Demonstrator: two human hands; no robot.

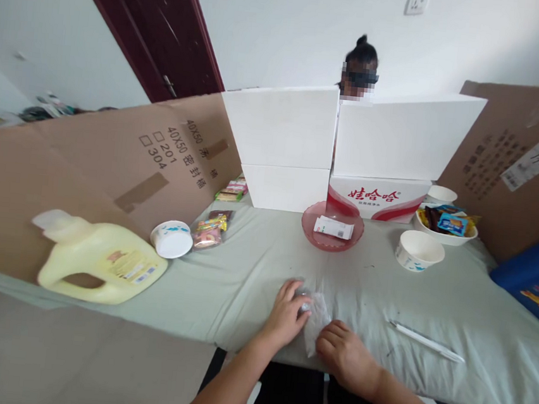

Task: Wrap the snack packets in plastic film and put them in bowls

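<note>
A small clear plastic bag lies on the cloth-covered table near the front edge, between my two hands. My left hand has its curled fingers and thumb on the bag's upper left side. At the lower right edge of the bag, my right hand is closed, fingers bent inward. What the bag contains, if anything, is too indistinct to make out. Beyond my hands stands a pink glass bowl holding white printed packets. A white pen lies to the right of my right hand.
On the left are a yellow detergent jug, a tipped paper bowl and snack packs. Paper bowls and a blue container stand right. White boxes and cardboard form walls; a person is behind.
</note>
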